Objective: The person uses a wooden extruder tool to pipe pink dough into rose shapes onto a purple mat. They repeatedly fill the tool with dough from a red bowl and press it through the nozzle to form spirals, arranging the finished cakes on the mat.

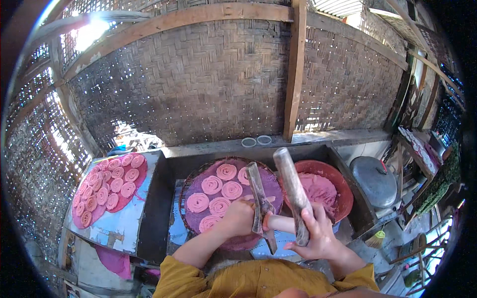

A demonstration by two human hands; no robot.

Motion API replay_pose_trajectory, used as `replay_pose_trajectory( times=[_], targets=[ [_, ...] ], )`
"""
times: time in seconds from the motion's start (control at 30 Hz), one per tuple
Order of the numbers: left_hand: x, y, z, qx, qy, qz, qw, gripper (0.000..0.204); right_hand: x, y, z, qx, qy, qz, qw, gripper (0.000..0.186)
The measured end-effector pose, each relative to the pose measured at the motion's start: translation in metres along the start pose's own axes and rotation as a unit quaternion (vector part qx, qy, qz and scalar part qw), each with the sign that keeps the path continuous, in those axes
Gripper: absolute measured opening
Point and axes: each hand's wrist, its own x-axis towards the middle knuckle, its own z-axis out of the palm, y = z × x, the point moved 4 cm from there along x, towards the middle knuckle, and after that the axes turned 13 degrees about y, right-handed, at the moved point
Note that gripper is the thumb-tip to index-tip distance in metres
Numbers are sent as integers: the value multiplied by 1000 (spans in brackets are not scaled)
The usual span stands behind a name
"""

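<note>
Both of my hands are on a wooden hand press for dough [283, 222], held sideways over a round woven tray. My left hand [238, 218] is closed at its dark wooden crosspiece, fingers partly hidden behind it. My right hand [319, 232] grips the thicker wooden handle [292, 180] at the other end. A pale cylinder joins the two wooden parts. Pink dough shows at the left end of the press. Below, the tray [185, 208] is lined with purplish cloth and bears several pink dough spirals [212, 185].
A red basin [346, 191] of pink dough [318, 191] stands right of the tray, inside a dark wooden frame [151, 208]. More pink spirals [118, 172] lie on a board at left. A lidded metal pot [372, 181] stands at right. Two small rings [264, 140] lie on the back ledge.
</note>
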Motion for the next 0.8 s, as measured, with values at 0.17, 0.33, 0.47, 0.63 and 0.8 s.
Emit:
replay_pose_trajectory(
  times=[0.17, 0.33, 0.47, 0.63, 0.8],
  targets=[
    [-8, 3, 1, -99, 54, 14, 993, 43, -2, -10, 11, 19, 3, -20, 1000, 86],
    [-6, 11, 3, -140, 36, -9, 990, 45, -8, -10, 26, 11, -6, 33, 999, 81],
    [-12, -3, 9, -107, 77, 1, 991, 44, -3, -3, 38, 0, -28, 53, 998, 88],
    [-26, -41, 18, -242, 107, -185, 946, 38, 0, 39, 61, 413, -157, 345, 828, 109],
    [-4, -39, -13, -427, -46, -139, 892, 86, -48, 42, 72, 575, -285, 450, 621, 103]
  ],
)
